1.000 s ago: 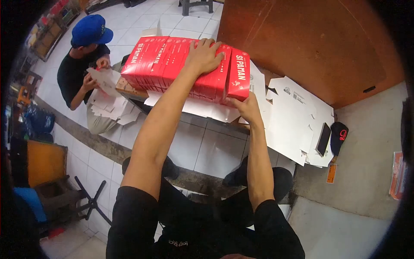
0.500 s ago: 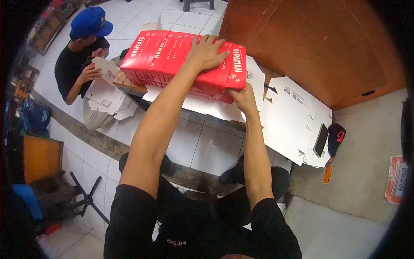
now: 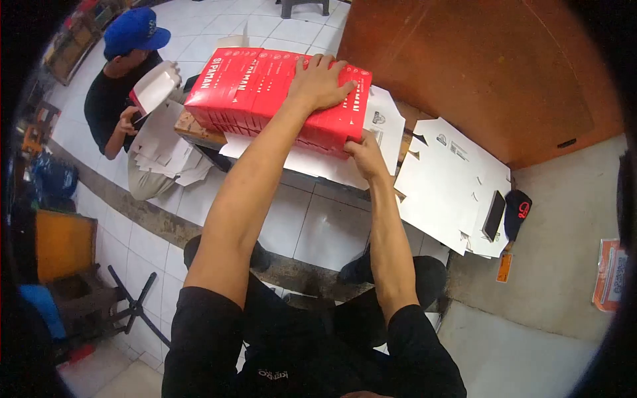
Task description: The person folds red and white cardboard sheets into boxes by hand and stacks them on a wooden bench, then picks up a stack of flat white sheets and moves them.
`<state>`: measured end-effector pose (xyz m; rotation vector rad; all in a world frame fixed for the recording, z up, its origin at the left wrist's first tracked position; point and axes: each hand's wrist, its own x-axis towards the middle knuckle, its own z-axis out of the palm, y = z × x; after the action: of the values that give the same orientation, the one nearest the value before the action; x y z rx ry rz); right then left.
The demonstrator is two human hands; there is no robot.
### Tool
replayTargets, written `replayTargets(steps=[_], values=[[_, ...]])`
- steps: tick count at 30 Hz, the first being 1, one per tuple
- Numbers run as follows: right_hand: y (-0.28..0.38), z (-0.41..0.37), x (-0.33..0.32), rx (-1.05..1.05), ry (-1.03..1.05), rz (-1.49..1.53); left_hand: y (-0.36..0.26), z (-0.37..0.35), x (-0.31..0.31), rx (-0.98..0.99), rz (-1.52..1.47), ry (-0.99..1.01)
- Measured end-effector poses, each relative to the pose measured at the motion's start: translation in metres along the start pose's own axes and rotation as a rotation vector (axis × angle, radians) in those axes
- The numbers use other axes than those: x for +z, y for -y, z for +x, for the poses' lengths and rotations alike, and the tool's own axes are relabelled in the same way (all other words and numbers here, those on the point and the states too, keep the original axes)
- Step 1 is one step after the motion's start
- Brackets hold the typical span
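Observation:
A row of red cartons (image 3: 247, 99) printed "SI PAMAN" is packed tightly together on a low bench. My left hand (image 3: 320, 83) lies flat across their top near the right end, fingers spread. At the lower right corner, my right hand (image 3: 367, 156) is closed on the end carton, thumb at its near edge; some of its fingers are hidden behind the corner. White cardboard sheets (image 3: 388, 123) lie under and beside the row.
Larger white sheets (image 3: 444, 179) extend right, with a black phone (image 3: 494, 215) on them and a dark cap (image 3: 517, 212) alongside. At the left, a seated co-worker (image 3: 109, 99) holds a carton with a white inside (image 3: 156, 86). A brown panel (image 3: 478, 73) stands behind.
The right end of the carton row has shifted left, and my right hand has moved left with it. My left hand stays on top. The co-worker's flat piece has given way to a shaped carton.

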<state>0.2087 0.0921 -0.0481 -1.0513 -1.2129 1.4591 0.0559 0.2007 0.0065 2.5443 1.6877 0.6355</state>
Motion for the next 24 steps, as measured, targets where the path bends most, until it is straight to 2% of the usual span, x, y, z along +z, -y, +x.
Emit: replayTargets(steps=[2, 5, 8, 11, 14, 15, 17, 18, 19, 21, 23, 24], values=[[-0.006, 0.004, -0.007, 0.014, 0.063, -0.007, -0.003, -0.002, -0.002, 0.001, 0.020, 0.020], [-0.016, 0.009, -0.024, 0.009, 0.226, 0.169, 0.002, 0.003, 0.007, 0.012, 0.039, -0.016], [0.002, 0.020, -0.017, -0.061, 0.083, 0.668, 0.001, 0.002, 0.007, 0.012, 0.043, -0.032], [-0.013, 0.052, 0.019, -0.061, -0.214, 0.454, 0.003, 0.003, 0.008, 0.033, 0.065, -0.043], [-0.004, 0.046, 0.007, 0.139, 0.065, 0.507, 0.004, 0.001, 0.008, 0.039, 0.043, -0.060], [-0.001, 0.037, -0.012, 0.171, 0.033, 0.170, 0.006, 0.001, 0.010, 0.045, 0.021, -0.078], [0.034, -0.004, -0.040, 0.018, -0.095, -0.569, 0.007, 0.003, 0.009, 0.051, 0.009, -0.071], [0.029, -0.027, -0.058, -0.207, -0.175, -0.772, 0.009, 0.003, 0.009, 0.040, -0.001, -0.069], [0.030, -0.051, -0.079, -0.256, -0.165, -1.014, 0.008, 0.001, 0.009, 0.029, 0.007, -0.072], [0.048, -0.103, -0.090, -0.229, 0.037, -1.391, 0.005, 0.001, 0.007, 0.016, 0.023, -0.075], [0.023, -0.137, -0.105, -0.164, 0.021, -1.656, 0.006, 0.000, 0.009, 0.015, 0.004, -0.088], [0.023, -0.143, -0.113, -0.122, 0.038, -1.673, 0.006, 0.000, 0.009, 0.021, 0.001, -0.100]])
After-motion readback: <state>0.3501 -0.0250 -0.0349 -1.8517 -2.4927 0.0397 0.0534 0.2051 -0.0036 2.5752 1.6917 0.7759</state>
